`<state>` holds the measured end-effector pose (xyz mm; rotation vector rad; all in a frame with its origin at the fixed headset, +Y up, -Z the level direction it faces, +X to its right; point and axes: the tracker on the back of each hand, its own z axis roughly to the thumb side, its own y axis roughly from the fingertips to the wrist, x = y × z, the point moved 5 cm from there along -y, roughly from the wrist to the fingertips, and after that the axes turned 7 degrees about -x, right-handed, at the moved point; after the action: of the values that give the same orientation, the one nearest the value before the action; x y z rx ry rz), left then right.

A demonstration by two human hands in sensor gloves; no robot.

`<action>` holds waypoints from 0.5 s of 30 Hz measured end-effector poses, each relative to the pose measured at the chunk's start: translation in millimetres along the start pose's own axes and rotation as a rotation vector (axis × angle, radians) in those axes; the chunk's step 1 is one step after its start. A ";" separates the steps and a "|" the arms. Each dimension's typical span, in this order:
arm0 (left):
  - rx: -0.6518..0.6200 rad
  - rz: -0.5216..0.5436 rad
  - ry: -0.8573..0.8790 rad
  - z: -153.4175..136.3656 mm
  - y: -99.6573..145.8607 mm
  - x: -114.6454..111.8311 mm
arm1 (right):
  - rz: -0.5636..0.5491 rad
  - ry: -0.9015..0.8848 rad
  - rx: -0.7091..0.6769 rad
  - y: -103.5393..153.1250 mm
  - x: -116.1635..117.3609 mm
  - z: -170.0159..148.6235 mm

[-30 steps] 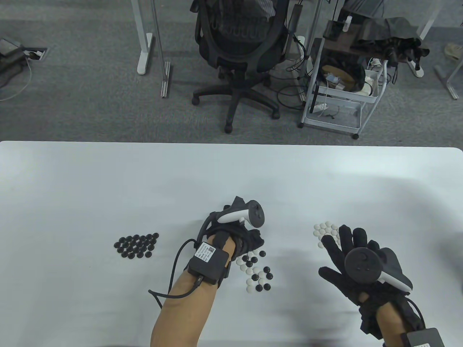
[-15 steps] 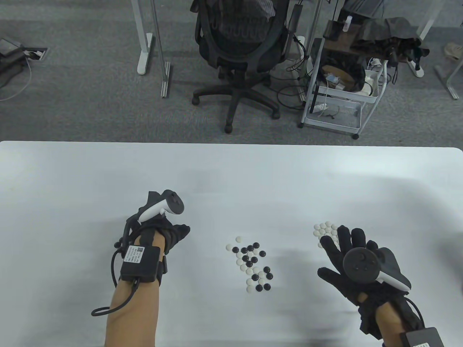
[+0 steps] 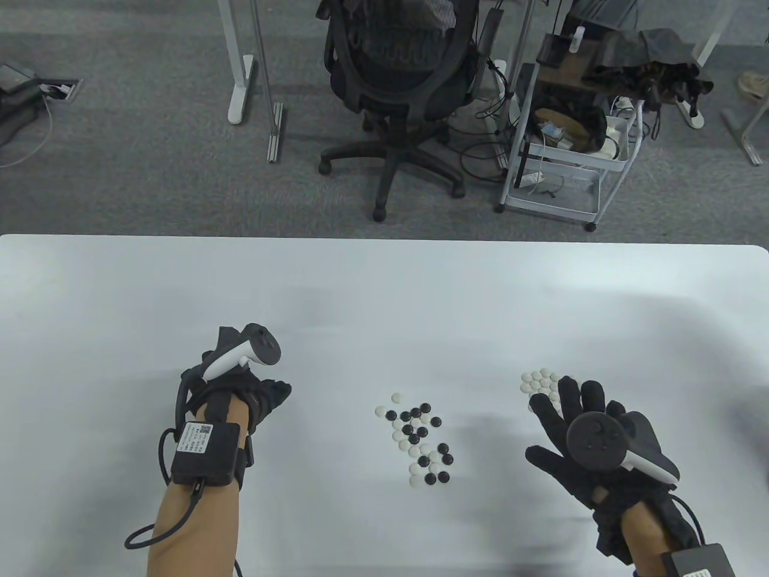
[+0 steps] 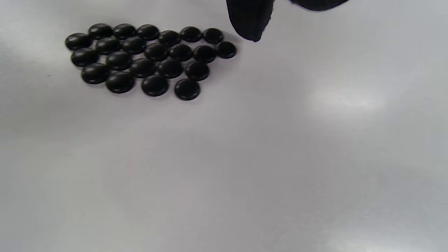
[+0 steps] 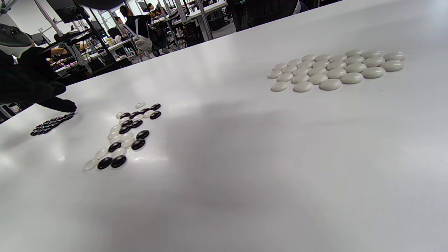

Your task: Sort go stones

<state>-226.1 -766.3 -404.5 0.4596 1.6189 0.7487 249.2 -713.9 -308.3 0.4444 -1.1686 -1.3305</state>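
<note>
Black stones: sorted cluster on desk, directly under left hand; whether it holds one cannot be told. White stones: beneath right hand, fingers spread, empty. Mixed pile: between hands.

— What sits on the white counter?
— Three groups of Go stones, all toward its near edge. A tight patch of black stones lies toward the left end, a mixed black-and-white cluster near the middle, and a neat patch of white stones toward the right end.
</note>
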 end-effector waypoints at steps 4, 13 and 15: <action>-0.096 -0.018 -0.077 37.9 4.8 -0.9 | 0.002 0.000 0.000 -0.3 0.6 0.2; -0.319 -0.108 -0.306 137.3 5.2 -32.6 | -0.002 -0.002 -0.001 0.5 0.1 0.4; -0.346 -0.130 -0.340 154.6 2.5 -41.6 | -0.002 -0.002 -0.001 0.5 0.1 0.4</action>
<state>-67.7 -759.6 -382.0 0.2146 1.1626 0.7863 249.2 -713.7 -307.7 0.4434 -1.1694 -1.3333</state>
